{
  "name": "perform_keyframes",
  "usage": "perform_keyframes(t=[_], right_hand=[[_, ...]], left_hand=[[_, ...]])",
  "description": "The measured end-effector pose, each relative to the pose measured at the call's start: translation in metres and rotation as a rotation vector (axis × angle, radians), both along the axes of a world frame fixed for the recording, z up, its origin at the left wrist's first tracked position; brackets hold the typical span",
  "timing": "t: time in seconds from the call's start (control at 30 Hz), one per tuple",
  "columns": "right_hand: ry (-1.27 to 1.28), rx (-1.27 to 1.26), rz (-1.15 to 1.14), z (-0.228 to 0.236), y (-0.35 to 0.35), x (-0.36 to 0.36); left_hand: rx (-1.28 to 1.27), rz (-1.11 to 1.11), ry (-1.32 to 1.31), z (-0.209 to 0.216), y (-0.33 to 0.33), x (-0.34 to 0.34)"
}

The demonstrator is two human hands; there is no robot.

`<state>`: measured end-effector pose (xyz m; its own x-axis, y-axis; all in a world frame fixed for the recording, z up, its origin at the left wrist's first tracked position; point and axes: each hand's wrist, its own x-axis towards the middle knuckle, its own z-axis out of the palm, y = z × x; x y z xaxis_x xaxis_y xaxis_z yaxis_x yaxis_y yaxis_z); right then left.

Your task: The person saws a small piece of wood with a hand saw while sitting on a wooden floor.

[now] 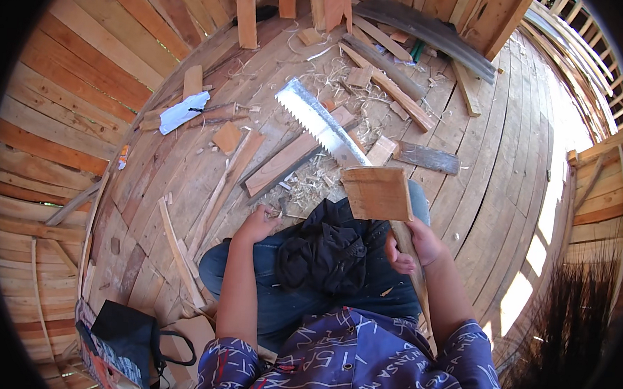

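A plank floor is strewn with cut wood and is bounded on the left by a plank wall. A black bag is seen at the lower left. On the floor, ahead of the crossed legs, a board is laid at a slant. A dark cloth is bunched on the lap. A toothed metal blade is seen above the floor, pointed up and left, its near end hidden behind a wooden block; how they are joined cannot be told. Below the block, a wooden handle is gripped by the right hand. The left hand, well apart, is held curled by the left knee; whether anything is pinched there cannot be told. Pale shavings are scattered near the board
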<state>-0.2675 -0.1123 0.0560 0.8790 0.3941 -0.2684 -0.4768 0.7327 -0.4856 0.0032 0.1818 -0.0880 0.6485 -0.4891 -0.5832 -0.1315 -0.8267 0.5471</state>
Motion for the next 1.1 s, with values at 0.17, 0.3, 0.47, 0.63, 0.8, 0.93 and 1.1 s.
perform_keyframes(t=[0.17, 0.3, 0.47, 0.63, 0.8, 0.93, 1.1], right_hand=[[0.204, -0.776, -0.224, 0.017, 0.004, 0.027], [0.162, -1.371, -0.341, 0.001, -0.021, 0.047], [0.112, -1.628, -0.335, -0.001, -0.062, 0.085], [0.029, -1.692, -0.146, -0.023, -0.091, 0.156], [0.035, -1.725, -0.002, -0.061, -0.112, 0.213], [-0.022, -1.658, -0.004, -0.096, -0.132, 0.231], [0.009, -1.572, 0.04, -0.13, -0.136, 0.231]], left_hand=[[-0.001, -0.002, -0.023, 0.006, 0.002, -0.002], [-0.097, 0.115, -0.123, 0.017, -0.007, 0.0], [-0.352, 0.203, -0.302, 0.046, -0.069, -0.011], [-0.199, 0.07, -0.655, 0.089, -0.175, -0.001], [0.004, 0.026, -0.561, 0.058, -0.242, 0.045], [-0.11, 0.028, -0.716, 0.007, -0.262, 0.074], [-0.116, -0.091, -0.734, -0.02, -0.27, 0.082]])
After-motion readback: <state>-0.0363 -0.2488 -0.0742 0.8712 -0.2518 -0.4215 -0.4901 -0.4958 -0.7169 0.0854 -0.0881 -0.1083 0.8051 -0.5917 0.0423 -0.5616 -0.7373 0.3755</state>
